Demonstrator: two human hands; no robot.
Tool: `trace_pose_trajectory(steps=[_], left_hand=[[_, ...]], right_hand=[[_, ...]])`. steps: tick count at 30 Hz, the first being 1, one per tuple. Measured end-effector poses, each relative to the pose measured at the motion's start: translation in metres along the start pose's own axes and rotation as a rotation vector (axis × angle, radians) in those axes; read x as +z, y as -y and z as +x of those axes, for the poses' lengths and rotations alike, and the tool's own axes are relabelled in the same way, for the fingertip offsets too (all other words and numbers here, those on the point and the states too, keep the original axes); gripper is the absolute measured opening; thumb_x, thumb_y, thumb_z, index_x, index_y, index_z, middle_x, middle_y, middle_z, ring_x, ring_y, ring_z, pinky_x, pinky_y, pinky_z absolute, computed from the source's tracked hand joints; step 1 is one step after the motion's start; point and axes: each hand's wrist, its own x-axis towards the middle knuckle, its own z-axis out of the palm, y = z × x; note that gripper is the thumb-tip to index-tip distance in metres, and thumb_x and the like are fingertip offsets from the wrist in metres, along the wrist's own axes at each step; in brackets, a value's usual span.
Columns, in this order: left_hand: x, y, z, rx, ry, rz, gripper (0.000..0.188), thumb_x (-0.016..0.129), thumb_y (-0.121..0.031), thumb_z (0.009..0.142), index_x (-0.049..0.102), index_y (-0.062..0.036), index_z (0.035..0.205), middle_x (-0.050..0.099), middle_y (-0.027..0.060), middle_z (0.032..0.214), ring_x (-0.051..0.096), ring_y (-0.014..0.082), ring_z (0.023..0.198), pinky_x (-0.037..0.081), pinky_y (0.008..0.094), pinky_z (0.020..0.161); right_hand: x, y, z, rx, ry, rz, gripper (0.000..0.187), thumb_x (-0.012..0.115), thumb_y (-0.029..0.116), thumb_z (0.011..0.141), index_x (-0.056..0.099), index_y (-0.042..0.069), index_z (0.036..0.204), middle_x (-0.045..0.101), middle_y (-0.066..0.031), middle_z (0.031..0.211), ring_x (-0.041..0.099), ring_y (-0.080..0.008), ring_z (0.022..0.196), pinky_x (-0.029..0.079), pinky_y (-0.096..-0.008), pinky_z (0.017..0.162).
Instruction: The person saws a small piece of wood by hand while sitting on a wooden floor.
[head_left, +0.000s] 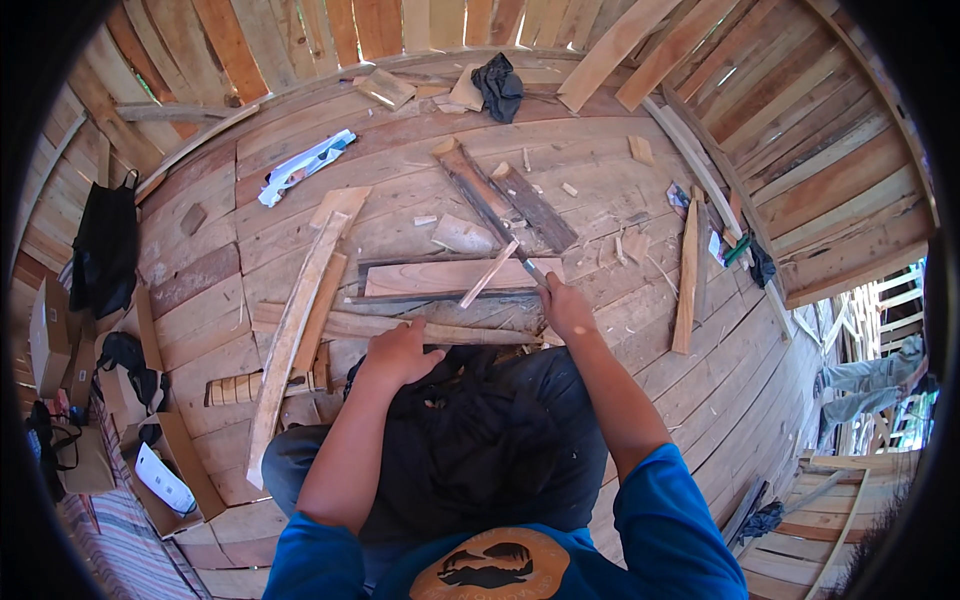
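Right hand [566, 308]: grip pressed together around a chisel-like tool [534, 272], blade touching a thin wood strip [489, 273] lying across a flat plank [455, 276]. Left hand [400, 352]: spread, pressing a long batten [330, 323] on the floor.

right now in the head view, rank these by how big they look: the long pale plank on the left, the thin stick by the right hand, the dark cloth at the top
1. long pale plank, clearly largest
2. thin stick and dark cloth: the stick is longer but slimmer, the cloth lies farther off, so they cannot be ranked with confidence

Blue short-sleeved shirt with orange-and-black emblem, dark trousers, bare forearms.
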Motion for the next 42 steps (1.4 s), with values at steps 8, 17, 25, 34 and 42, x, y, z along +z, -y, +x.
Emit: trace_pose_trajectory(steps=[8, 17, 25, 34, 42], left_hand=[[-0.001, -0.004, 0.003, -0.017, 0.033, 0.011, 0.07, 0.062, -0.047, 0.085, 0.043, -0.0032, 0.137, 0.057, 0.0216, 0.127, 0.055, 0.0364, 0.119, 0.044, 0.0431, 0.1], [0.0, -0.001, 0.002, -0.015, 0.017, 0.003, 0.072, 0.062, -0.048, 0.084, 0.043, -0.0031, 0.137, 0.057, 0.0212, 0.128, 0.055, 0.0356, 0.119, 0.044, 0.0426, 0.1], [0.002, -0.002, 0.003, -0.013, 0.003, 0.007, 0.07, 0.062, -0.048, 0.084, 0.044, -0.0036, 0.135, 0.058, 0.0212, 0.126, 0.055, 0.0363, 0.118, 0.044, 0.0429, 0.099], [0.001, -0.001, 0.003, -0.02, 0.01, 0.015, 0.071, 0.062, -0.048, 0.084, 0.043, -0.0041, 0.136, 0.058, 0.0213, 0.126, 0.056, 0.0361, 0.118, 0.044, 0.043, 0.099], [0.002, -0.003, 0.004, -0.019, 0.028, 0.026, 0.071, 0.062, -0.048, 0.085, 0.042, -0.0042, 0.138, 0.058, 0.0207, 0.127, 0.056, 0.0351, 0.118, 0.045, 0.0438, 0.099]], right_hand=[[0.016, -0.017, 0.001, -0.027, 0.078, -0.057, 0.025, 0.053, 0.029, 0.095, 0.053, 0.006, 0.107, 0.067, -0.0245, 0.085, 0.065, -0.0445, 0.083, 0.051, -0.055, 0.073], [0.006, -0.006, 0.001, -0.026, -0.009, -0.008, 0.025, 0.054, 0.028, 0.095, 0.053, 0.005, 0.106, 0.066, -0.0253, 0.082, 0.064, -0.0447, 0.08, 0.051, -0.0558, 0.071], [0.014, -0.02, 0.0, -0.047, 0.053, -0.058, 0.024, 0.055, 0.027, 0.094, 0.053, 0.005, 0.103, 0.066, -0.0246, 0.081, 0.064, -0.0439, 0.079, 0.051, -0.0537, 0.07], [0.006, -0.005, 0.001, -0.008, 0.013, -0.03, 0.023, 0.055, 0.028, 0.094, 0.053, 0.009, 0.106, 0.067, -0.0218, 0.083, 0.066, -0.0422, 0.082, 0.051, -0.0552, 0.071], [0.02, -0.021, 0.0, -0.065, 0.023, -0.071, 0.022, 0.056, 0.025, 0.093, 0.053, 0.006, 0.105, 0.065, -0.0234, 0.079, 0.064, -0.0441, 0.076, 0.05, -0.0542, 0.067]])
